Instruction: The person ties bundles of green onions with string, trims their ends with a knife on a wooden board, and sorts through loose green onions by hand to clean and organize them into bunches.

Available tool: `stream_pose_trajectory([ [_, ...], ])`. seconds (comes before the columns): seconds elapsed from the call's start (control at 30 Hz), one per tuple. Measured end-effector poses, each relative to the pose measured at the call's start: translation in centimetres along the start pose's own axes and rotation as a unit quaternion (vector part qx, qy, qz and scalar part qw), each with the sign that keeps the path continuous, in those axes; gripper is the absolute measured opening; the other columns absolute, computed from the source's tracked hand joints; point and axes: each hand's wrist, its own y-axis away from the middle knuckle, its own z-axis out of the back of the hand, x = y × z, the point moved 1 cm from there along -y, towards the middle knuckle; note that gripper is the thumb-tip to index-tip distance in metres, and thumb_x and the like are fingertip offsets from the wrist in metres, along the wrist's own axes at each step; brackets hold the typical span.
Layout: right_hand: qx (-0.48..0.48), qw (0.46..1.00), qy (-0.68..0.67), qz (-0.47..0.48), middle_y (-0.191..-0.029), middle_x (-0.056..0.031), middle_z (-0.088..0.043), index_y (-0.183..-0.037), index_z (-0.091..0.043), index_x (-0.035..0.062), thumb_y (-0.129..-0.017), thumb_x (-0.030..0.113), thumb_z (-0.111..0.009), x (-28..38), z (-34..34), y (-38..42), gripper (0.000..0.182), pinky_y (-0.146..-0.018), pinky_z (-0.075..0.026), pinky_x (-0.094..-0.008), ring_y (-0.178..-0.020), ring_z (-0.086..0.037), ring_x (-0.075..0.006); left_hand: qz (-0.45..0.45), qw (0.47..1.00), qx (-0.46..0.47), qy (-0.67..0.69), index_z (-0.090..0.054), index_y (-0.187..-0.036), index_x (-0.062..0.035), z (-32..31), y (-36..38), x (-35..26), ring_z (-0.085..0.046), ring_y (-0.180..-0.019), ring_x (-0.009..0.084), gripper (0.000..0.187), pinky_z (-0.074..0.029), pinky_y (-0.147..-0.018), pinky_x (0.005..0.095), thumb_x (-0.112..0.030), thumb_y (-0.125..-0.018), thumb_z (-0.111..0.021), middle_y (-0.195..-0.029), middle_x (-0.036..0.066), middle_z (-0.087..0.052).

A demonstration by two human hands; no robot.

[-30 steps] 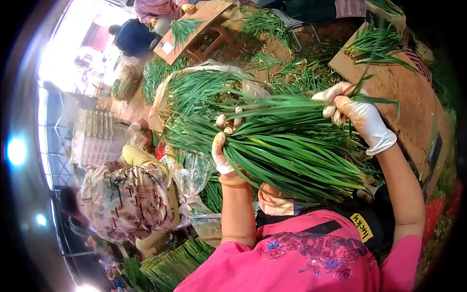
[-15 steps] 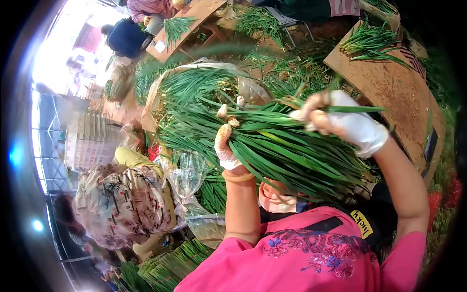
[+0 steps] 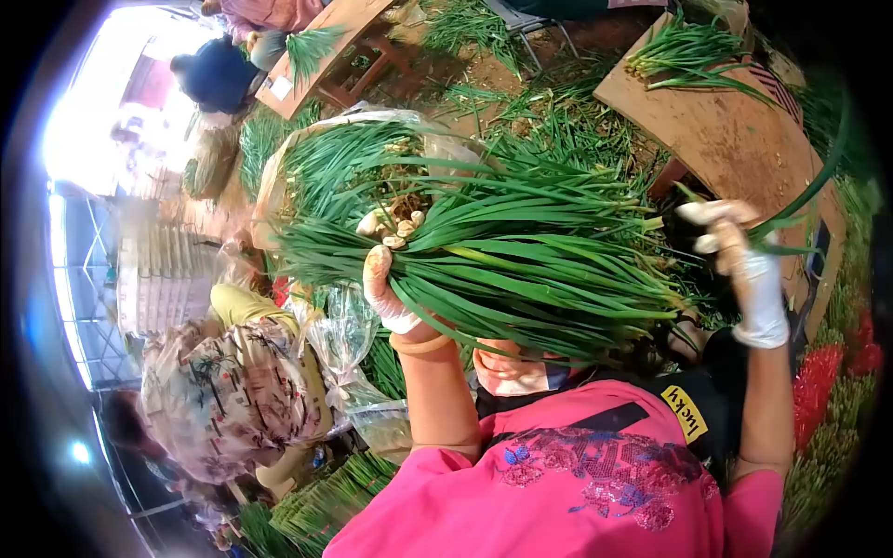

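Your left hand [image 3: 389,296] wraps its fingers [image 3: 377,265] tight around a big bunch of green onions [image 3: 521,270], close to the white bulb ends. The bunch lies sideways in front of your pink shirt [image 3: 577,484]. Its bulbs point away from your right hand [image 3: 744,270] and its leaf tips point toward it. Your right-hand fingers pinch a few loose green leaves [image 3: 800,205]. Behind the bunch sits a clear plastic bag [image 3: 279,177] full of more green onions. Past your right hand is a brown desk [image 3: 735,130] with another small pile of onions [image 3: 688,51].
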Motion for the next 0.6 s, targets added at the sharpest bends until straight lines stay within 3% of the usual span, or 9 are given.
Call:
stream_pose_trajectory([
  [0.07, 0.085, 0.993, -0.068, 0.038, -0.093, -0.0068, -0.067, -0.092, -0.065, 0.0031, -0.087, 0.005, -0.057, 1.7, -4.8, 0.8, 0.01, -0.07, -0.05, -0.0267, -0.084, -0.062, -0.0137, 0.017, 1.0, 0.017, -0.004, -0.05, -0.112, -0.0124, -1.6, 0.3, 0.0, -0.055, -0.099, 0.0236, 0.033, -0.043, -0.095, 0.0434, -0.015, -0.08, -0.059, -0.1, 0.008, -0.059],
  [0.1, 0.131, 0.96, 0.154, 0.194, -0.085, -0.0055, -0.065, -0.091, -0.065, 0.003, -0.082, 0.003, -0.063, 1.8, -6.1, 0.4, 0.009, -0.067, -0.05, -0.0275, -0.081, -0.063, -0.0156, 0.014, 0.999, 0.024, -0.019, -0.05, -0.112, -0.0125, -2.0, 0.4, 0.1, -0.055, -0.099, 0.0238, 0.033, -0.043, -0.095, 0.0437, -0.015, -0.08, -0.058, -0.1, 0.008, -0.059],
  [0.17, 0.156, 0.946, 0.18, 0.22, -0.08, -0.0087, -0.059, -0.089, -0.065, 0.0034, -0.074, 0.004, -0.069, 1.9, -9.2, 0.6, 0.015, -0.06, -0.049, -0.0327, -0.068, -0.061, -0.0242, 0.005, 0.998, 0.041, -0.05, -0.05, -0.112, -0.0128, -3.0, 0.8, 0.3, -0.055, -0.1, 0.0243, 0.033, -0.043, -0.094, 0.0442, -0.016, -0.08, -0.058, -0.101, 0.009, -0.059],
  [0.23, 0.154, 0.943, 0.139, 0.262, -0.084, -0.0093, -0.061, -0.088, -0.062, 0.0034, -0.067, 0.003, -0.069, 0.1, -11.1, 0.4, 0.022, -0.065, -0.051, -0.0323, -0.078, -0.063, -0.0273, 0.019, 0.995, 0.034, -0.09, -0.051, -0.112, -0.013, -4.3, 1.4, 0.0, -0.055, -0.101, 0.0267, 0.033, -0.043, -0.094, 0.0459, -0.017, -0.08, -0.058, -0.103, 0.011, -0.059],
  [0.37, 0.165, 0.963, -0.017, 0.211, -0.086, -0.0079, -0.063, -0.091, -0.06, 0.0014, -0.074, 0.001, -0.064, -0.2, -9.9, 0.2, 0.017, -0.064, -0.052, -0.0293, -0.072, -0.064, -0.0224, -0.006, 0.993, 0.022, -0.114, -0.052, -0.113, -0.0135, -3.5, 1.4, -0.6, -0.056, -0.101, 0.0289, 0.034, -0.044, -0.093, 0.048, -0.017, -0.08, -0.058, -0.103, 0.012, -0.06],
  [0.43, 0.239, 0.929, -0.247, -0.14, -0.083, -0.0059, -0.063, -0.091, -0.057, 0.0009, -0.085, 0.002, -0.058, 1.8, -8.2, 0.5, 0.007, -0.057, -0.05, -0.0244, -0.069, -0.062, -0.014, -0.017, 0.991, 0.022, -0.132, -0.052, -0.114, -0.0137, -3.0, 1.4, -1.0, -0.057, -0.101, 0.029, 0.034, -0.045, -0.093, 0.0484, -0.016, -0.08, -0.058, -0.104, 0.012, -0.06],
  [0.47, 0.248, 0.897, -0.345, -0.121, -0.079, -0.0046, -0.06, -0.093, -0.054, 0.0012, -0.091, 0.006, -0.054, 1.2, -7.7, 0.6, 0.005, -0.052, -0.047, -0.0205, -0.065, -0.058, -0.0096, -0.026, 0.989, 0.041, -0.139, -0.052, -0.114, -0.0137, -2.5, 1.2, -1.3, -0.058, -0.101, 0.0283, 0.034, -0.046, -0.091, 0.0491, -0.015, -0.081, -0.058, -0.109, 0.011, -0.06],
  [0.53, 0.187, 0.878, -0.374, -0.233, -0.078, -0.0053, -0.06, -0.095, -0.053, 0.0021, -0.09, 0.005, -0.053, 2.7, -3.4, 0.4, 0.005, -0.047, -0.042, -0.0202, -0.059, -0.055, -0.0083, -0.012, 0.997, 0.006, -0.08, -0.054, -0.117, -0.0141, 0.4, 0.8, -2.4, -0.057, -0.099, 0.0251, 0.034, -0.041, -0.097, 0.0499, -0.014, -0.083, -0.057, -0.101, 0.004, -0.063],
  [0.6, 0.063, 0.914, -0.383, -0.116, -0.072, -0.0001, -0.055, -0.095, -0.056, 0.0036, -0.088, 0.011, -0.058, -1.6, 2.4, 1.1, 0.011, -0.044, -0.036, -0.0192, -0.053, -0.049, -0.0054, -0.005, 0.999, 0.017, -0.041, -0.056, -0.118, -0.0143, 1.2, 0.7, -3.0, -0.057, -0.097, 0.0208, 0.032, -0.036, -0.103, 0.049, -0.015, -0.086, -0.055, -0.09, 0.0, -0.065],
])
